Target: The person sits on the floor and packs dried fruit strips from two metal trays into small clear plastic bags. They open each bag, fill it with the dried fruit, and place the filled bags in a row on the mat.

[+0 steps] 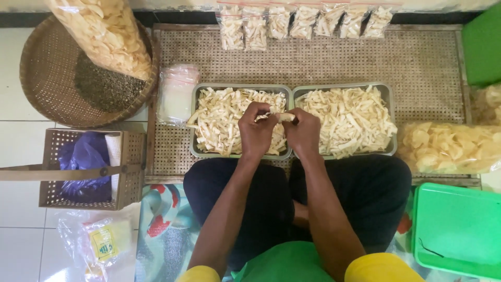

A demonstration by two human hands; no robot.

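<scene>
Pale cracker strips held between both hands at frame centre, above two metal trays.

Left hand (255, 130) and right hand (302, 130) meet fingertip to fingertip, together pinching a small cluster of strips (277, 116) over the seam between the left tray (194, 125) and the right tray (390, 104), both heaped with strips. Trays rest on a woven mat (334, 62). Sealed bags (302, 21) line the upper edge. A round woven basket (47, 78) sits upper left; a green lid (459, 230) lies lower right.
</scene>
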